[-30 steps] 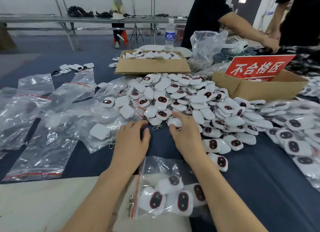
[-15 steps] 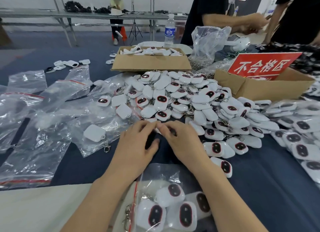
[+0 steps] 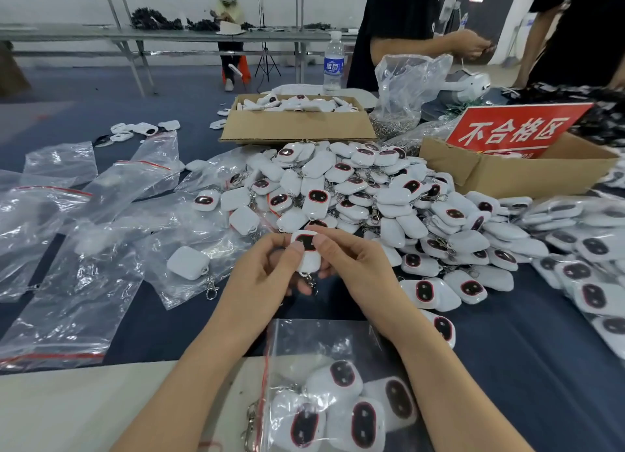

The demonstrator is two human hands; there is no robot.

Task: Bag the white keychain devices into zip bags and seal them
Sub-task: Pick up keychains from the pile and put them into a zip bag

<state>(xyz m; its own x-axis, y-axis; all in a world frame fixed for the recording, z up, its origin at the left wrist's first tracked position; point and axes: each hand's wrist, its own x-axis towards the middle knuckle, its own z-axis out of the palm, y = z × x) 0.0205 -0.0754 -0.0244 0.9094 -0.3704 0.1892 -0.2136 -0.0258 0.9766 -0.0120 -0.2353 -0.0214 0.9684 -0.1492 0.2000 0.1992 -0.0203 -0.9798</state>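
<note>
Keychain devices (image 3: 341,374) with dark oval faces lie inside the nearest zip bag (image 3: 304,336), at the near edge of the scene. The bag rests partly on a pale board (image 3: 84,411) and partly on the dark blue tablecloth (image 3: 524,367), with its red strip along its left side.

Just beyond it, the left hand (image 3: 267,275) and right hand (image 3: 355,269) together grasp a single device (image 3: 306,252). Both thumbs press on its dark face, the other fingers curl underneath, and its metal clip (image 3: 309,281) hangs below.

Empty zip bags (image 3: 84,248) are spread over the cloth to the left, and one face-down device (image 3: 188,262) lies on them. A big heap of loose devices (image 3: 355,188) sits just behind the hands. To the right of the heap lie more filled bags (image 3: 592,248).

Farther off, a shallow cardboard box (image 3: 297,127) holds more white pieces. A second box (image 3: 524,177) on the right carries a red sign (image 3: 514,130). Between the two boxes stands a clear sack (image 3: 406,89) holding metal rings. A water bottle (image 3: 333,62) stands behind the shallow box. People in black shirts (image 3: 399,29) work at the far side.
</note>
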